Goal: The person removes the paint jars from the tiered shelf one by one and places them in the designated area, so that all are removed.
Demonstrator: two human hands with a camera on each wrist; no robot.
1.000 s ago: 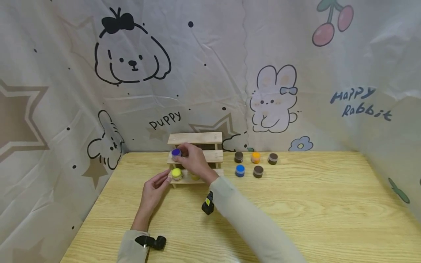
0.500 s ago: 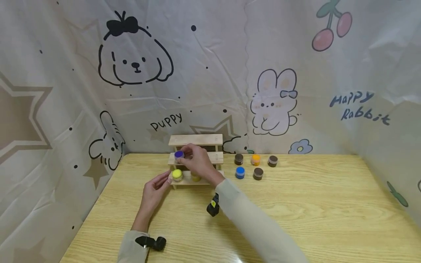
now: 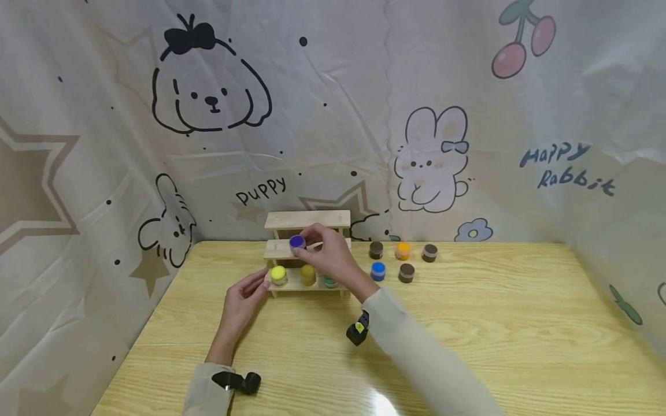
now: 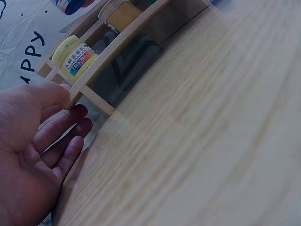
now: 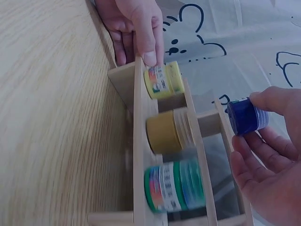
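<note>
My right hand (image 3: 333, 254) pinches a purple-blue paint jar (image 3: 298, 242) between thumb and fingers at the middle step of a three-tier wooden rack (image 3: 308, 219). In the right wrist view that jar (image 5: 245, 117) is close to the middle step; whether it touches the wood I cannot tell. My left hand (image 3: 243, 301) grips the left end of the lowest step with thumb and forefinger, its other fingers loosely bent below. On that step stand a yellow jar (image 4: 74, 57), an ochre jar (image 5: 164, 132) and a green jar (image 5: 171, 186), the green one partly behind my right hand in the head view.
Right of the rack, several more jars stand on the wood-grain table (image 3: 447, 335): a blue one (image 3: 378, 271), an orange one (image 3: 403, 251) and dark brown ones, such as the nearest (image 3: 406, 273). A printed curtain (image 3: 333, 138) hangs behind and at both sides.
My right hand has slid rightward along the middle step with the purple-blue jar, uncovering the ochre jar and part of the green one. The left hand keeps its place at the rack's end.
</note>
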